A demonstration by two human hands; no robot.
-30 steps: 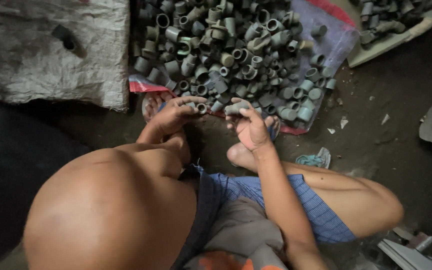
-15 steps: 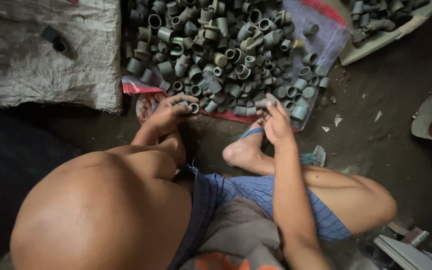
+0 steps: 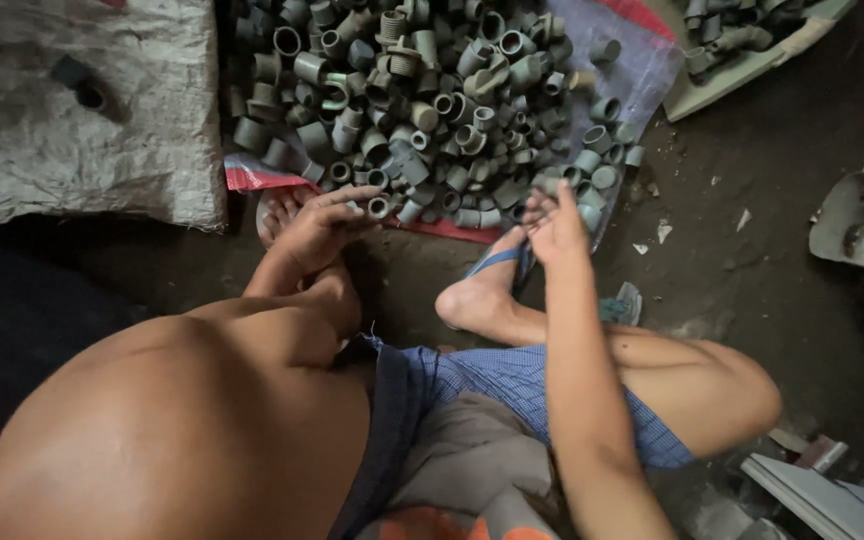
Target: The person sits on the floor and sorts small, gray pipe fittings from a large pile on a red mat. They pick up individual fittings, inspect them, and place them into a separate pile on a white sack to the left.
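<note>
Heap of grey pipe fittings (image 3: 432,90) on woven sheet (image 3: 642,70) on floor, within reach: left hand (image 3: 317,225) fingers spread over near edge; right hand (image 3: 552,220) fingers curled, grip indeterminable.

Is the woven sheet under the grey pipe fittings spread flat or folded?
Spread flat: the woven sheet lies open under the pile of fittings, its edges showing around it.

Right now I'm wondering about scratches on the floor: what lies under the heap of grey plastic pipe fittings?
The heap of grey plastic pipe fittings rests on a woven plastic sheet with red edge. Whatever lies beneath the sheet is covered.
</note>
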